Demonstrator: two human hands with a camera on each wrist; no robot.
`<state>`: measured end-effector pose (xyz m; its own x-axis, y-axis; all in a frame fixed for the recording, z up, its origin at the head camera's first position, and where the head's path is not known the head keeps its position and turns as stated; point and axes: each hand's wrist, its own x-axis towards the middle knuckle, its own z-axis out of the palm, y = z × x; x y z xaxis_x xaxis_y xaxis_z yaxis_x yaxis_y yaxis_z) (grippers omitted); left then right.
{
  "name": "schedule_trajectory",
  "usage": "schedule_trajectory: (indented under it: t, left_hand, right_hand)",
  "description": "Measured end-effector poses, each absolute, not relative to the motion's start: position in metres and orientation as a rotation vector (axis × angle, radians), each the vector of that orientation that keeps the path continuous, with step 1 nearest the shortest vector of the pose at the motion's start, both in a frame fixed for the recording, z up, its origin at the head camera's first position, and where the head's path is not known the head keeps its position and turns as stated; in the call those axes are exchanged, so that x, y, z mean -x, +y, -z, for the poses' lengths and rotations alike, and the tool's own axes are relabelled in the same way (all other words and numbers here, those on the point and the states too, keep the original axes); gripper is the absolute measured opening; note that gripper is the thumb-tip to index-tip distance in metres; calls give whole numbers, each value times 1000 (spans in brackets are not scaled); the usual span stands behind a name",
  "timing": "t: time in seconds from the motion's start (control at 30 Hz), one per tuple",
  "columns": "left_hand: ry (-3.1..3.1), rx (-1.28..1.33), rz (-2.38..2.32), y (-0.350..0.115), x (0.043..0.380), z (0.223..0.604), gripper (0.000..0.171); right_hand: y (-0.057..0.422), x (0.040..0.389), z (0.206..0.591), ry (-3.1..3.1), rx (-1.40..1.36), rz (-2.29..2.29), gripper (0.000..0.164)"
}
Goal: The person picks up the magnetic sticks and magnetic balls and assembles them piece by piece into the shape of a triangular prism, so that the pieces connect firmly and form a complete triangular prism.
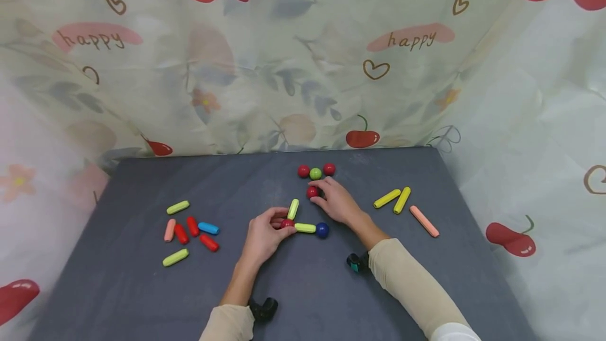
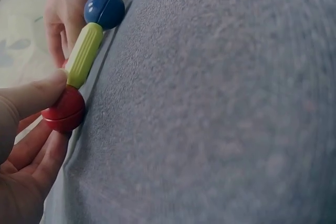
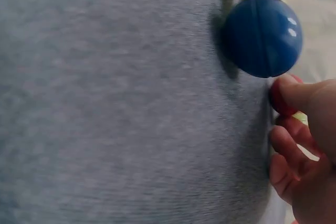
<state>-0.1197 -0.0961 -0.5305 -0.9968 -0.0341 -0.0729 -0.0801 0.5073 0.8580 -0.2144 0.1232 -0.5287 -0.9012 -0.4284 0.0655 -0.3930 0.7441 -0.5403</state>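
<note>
Thumb and fingers of the left hand [image 1: 262, 233] pinch a red ball [image 1: 287, 223]; in the left wrist view the thumb lies on top, where the ball meets a rod, and fingers sit beneath and behind. The right hand [image 1: 337, 201], just beyond and to the right, has its thumb and forefinger clamped on a second red ball [image 1: 312, 192], its other fingers bent and slightly apart. Whether that ball touches the cloth [image 1: 303, 288] cannot be told.

Two pale green rods meet at the first ball: an upper rod [image 1: 293, 209] points away from the person, a lower rod [image 1: 306, 228] runs right to a blue ball [image 1: 322, 230]. Balls are round and glossy, the blue one with a groove around its middle; the lower rod is ribbed lengthwise. The cloth is grey, with a fine woven grain up close.

The left wrist view brings out ribs and grooves but misses the upper rod, which the head view shows plainly. Only the head view takes in the loose rods, seven at left [image 1: 193, 227] and three at right [image 1: 402, 200], and the printed curtain [image 1: 284, 88] behind. Two more red balls [image 1: 303, 171] flank a green ball [image 1: 315, 173] near the far edge.
</note>
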Motion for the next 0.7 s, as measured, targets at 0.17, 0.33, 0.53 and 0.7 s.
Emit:
schedule_trajectory:
  t: [0.17, 0.33, 0.53, 0.7]
  left_hand:
    - [2718, 89, -1520, -93, 121, 530, 45]
    - [2721, 65, -1527, -89, 125, 528, 42]
    - [2700, -4, -1515, -84, 128, 530, 39]
    - [2712, -7, -1468, -82, 128, 529, 37]
  right_hand:
    - [123, 216, 526, 2788, 673, 941, 42]
    - [124, 211, 522, 2720, 664, 1017, 44]
    - [131, 208, 521, 2705, 634, 1019, 44]
    - [135, 207, 522, 2732, 616, 1047, 44]
